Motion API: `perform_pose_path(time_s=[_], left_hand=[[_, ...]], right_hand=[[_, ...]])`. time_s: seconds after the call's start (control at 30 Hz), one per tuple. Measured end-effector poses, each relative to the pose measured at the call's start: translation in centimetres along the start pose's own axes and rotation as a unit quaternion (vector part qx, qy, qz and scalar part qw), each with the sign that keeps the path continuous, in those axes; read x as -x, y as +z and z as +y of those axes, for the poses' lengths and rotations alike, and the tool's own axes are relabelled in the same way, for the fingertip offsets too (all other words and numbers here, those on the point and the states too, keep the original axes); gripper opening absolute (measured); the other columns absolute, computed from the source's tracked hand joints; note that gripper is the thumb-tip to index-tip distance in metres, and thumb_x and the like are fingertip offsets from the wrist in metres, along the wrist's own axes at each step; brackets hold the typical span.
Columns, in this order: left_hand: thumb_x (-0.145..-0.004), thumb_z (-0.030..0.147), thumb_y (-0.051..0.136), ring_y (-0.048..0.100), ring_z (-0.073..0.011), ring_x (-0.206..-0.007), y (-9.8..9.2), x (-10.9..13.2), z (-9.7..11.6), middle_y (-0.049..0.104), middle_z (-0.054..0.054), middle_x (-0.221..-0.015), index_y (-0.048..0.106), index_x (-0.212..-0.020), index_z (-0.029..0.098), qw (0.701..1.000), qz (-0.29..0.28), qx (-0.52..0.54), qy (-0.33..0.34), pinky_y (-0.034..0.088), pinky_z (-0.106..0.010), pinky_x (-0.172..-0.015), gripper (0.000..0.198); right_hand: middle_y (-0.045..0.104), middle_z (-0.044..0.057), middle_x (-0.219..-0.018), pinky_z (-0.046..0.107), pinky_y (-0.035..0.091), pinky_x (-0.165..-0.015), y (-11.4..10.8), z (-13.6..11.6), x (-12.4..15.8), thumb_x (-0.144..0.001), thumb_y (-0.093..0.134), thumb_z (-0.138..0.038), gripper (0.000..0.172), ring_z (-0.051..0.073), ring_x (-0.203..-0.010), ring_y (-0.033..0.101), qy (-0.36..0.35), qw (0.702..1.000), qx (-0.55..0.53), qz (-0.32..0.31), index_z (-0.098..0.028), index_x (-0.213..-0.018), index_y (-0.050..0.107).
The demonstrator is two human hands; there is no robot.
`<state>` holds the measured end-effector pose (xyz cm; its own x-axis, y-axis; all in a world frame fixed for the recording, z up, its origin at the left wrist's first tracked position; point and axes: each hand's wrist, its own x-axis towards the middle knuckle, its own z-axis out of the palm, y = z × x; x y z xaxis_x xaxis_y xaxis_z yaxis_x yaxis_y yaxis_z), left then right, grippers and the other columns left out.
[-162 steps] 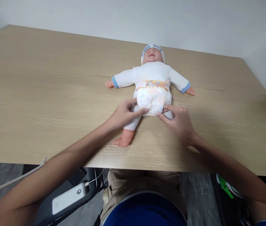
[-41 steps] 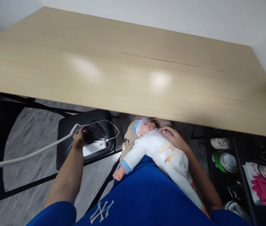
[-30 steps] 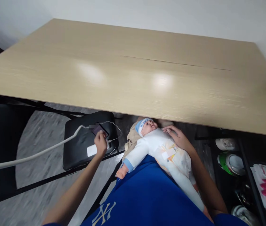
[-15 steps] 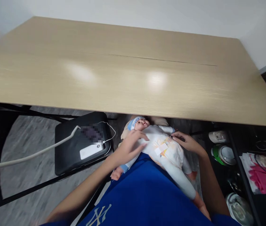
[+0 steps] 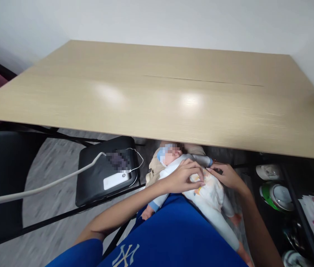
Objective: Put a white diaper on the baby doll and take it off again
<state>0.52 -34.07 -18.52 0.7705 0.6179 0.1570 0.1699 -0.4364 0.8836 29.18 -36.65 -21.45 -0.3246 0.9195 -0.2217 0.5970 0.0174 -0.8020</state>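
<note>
While the wood-grain table [image 5: 157, 118] is stretching beyond both hands, the baby doll [image 5: 205, 211] is lying beneath them, its disposable diaper [image 5: 212, 191] sitting under the curled left hand [image 5: 186, 176] and beside the bent right hand [image 5: 225, 176] (whether either is gripping, I cannot tell), and a hard, uneven tug could be risking a tear.

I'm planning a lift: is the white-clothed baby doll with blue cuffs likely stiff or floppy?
The doll would probably flop: its cloth-covered legs sprawl loosely apart. Its bare feet look smooth, perhaps slicker than the fabric. The puffy white diaper would likely squash when gripped.
</note>
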Motion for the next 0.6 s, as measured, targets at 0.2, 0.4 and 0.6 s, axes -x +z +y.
perform_pose_path(time_s=[0.2,0.4,0.6], left_hand=[[-0.110,0.063,0.064,0.065,-0.0257,-0.116,-1.1,1.3,1.5,0.079,-0.011,-0.116,0.076,-0.098,0.022,0.998,0.048,0.045,0.009,0.044,-0.045,-0.114,0.044],[-0.110,0.060,0.065,0.070,-0.0236,-0.094,-3.1,6.2,3.4,0.083,-0.010,-0.097,0.078,-0.094,0.023,0.993,-0.037,0.106,0.021,0.051,-0.041,-0.101,0.042],[-0.107,0.046,0.076,0.072,-0.0230,-0.092,-2.0,8.0,2.5,0.083,-0.006,-0.094,0.080,-0.115,0.026,0.990,-0.111,0.077,0.047,0.053,-0.039,-0.101,0.021]], right_hand=[[0.077,0.005,-0.078,0.037,0.055,-0.072,0.9,3.7,-0.6,-0.101,0.059,-0.077,0.057,0.026,-0.073,0.070,0.066,0.994,0.002,0.090,-0.025,-0.085,0.077],[0.083,0.012,-0.109,0.049,0.063,-0.093,0.9,1.5,0.4,-0.103,0.063,-0.067,0.043,0.032,-0.096,0.076,0.020,0.981,0.010,0.192,-0.026,-0.111,0.077],[0.078,0.011,-0.136,0.053,0.059,-0.112,1.2,-6.3,0.4,-0.109,0.064,-0.045,0.029,0.035,-0.129,0.071,-0.150,0.989,0.017,0.005,-0.030,-0.129,0.079]])
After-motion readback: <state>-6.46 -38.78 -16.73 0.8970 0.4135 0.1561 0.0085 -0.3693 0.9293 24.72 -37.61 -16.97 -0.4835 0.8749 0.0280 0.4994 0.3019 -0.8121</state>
